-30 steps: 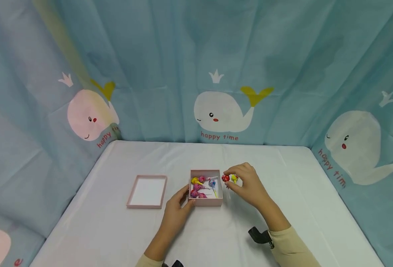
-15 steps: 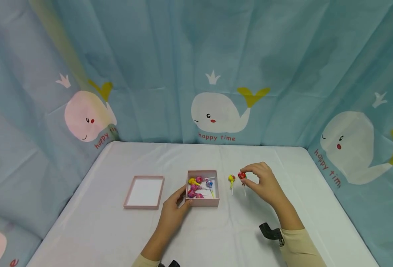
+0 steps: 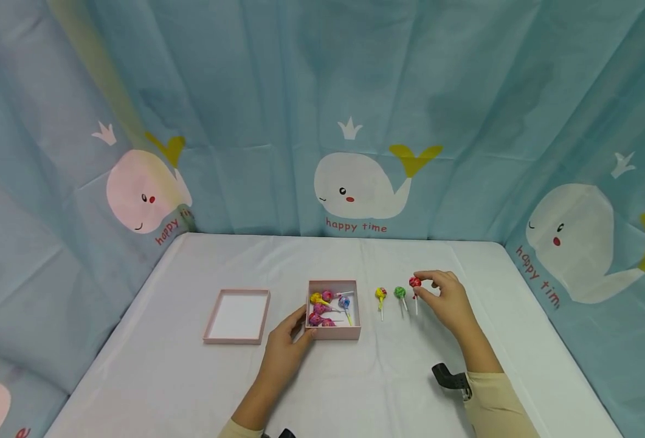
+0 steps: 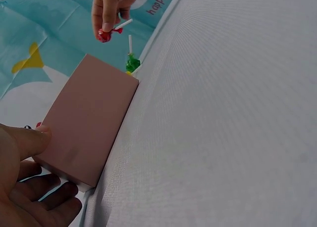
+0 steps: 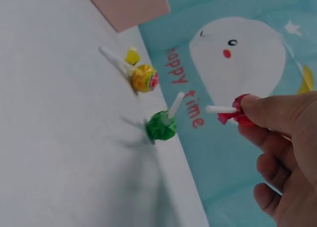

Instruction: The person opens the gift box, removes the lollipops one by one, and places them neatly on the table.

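My right hand point(image 3: 447, 299) pinches a red lollipop point(image 3: 414, 282) by its wrapped head between thumb and fingertips, its white stick pointing down in the head view. Just left of it are a green lollipop point(image 3: 400, 292) and a yellow lollipop point(image 3: 380, 294) on the table, also seen in the right wrist view. My left hand point(image 3: 285, 345) holds a pink box point(image 3: 341, 333) at its near left corner, thumb on the front wall and fingers along the left side. Inside the box lie several lollipops: pink ones point(image 3: 319, 308), a yellow one point(image 3: 316, 298) and a blue one point(image 3: 344, 302).
A pink box lid point(image 3: 236, 315) with a white inside lies left of the box. The table point(image 3: 355, 389) has a white cloth. Blue curtains point(image 3: 256, 121) with printed whales stand behind and at both sides.
My right hand has moved right, away from the box, with the red lollipop. The green lollipop has come into view beside the yellow one. My left hand stays on the box.
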`<state>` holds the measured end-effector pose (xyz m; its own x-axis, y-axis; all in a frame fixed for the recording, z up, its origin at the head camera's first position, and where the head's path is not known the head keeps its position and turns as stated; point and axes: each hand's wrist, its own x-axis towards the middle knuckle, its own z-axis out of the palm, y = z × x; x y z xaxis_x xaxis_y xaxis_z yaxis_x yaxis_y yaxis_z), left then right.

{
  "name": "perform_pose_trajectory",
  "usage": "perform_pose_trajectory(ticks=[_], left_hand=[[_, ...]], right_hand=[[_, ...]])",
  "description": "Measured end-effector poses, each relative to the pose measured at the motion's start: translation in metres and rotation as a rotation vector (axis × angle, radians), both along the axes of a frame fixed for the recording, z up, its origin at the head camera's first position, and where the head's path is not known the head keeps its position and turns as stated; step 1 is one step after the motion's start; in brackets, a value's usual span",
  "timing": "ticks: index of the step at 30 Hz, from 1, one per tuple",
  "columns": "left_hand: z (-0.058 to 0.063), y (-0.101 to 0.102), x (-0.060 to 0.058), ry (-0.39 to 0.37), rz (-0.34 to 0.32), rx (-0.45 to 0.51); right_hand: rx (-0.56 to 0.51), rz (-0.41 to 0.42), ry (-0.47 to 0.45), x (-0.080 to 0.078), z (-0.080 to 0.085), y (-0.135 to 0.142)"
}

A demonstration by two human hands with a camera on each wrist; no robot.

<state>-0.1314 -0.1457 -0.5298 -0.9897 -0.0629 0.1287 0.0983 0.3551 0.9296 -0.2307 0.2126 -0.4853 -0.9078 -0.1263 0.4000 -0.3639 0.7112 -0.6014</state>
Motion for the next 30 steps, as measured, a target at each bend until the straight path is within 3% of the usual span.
perform_pose_trajectory(ticks=[4,13,30], left_hand=[[0.0,0.0,0.0,-0.01,0.009,-0.008],[0.0,0.001,0.003,-0.022,0.012,-0.009],[0.001,0.0,0.001,0.006,-0.004,-0.013]], right_hand=[[0.01,-0.05,-0.036,-0.005,-0.009,0.003],[-0.013,-0.1,-0.23,-0.009,-0.031,0.012],[0.017,-0.111,-0.23,-0.014,-0.044,0.015]])
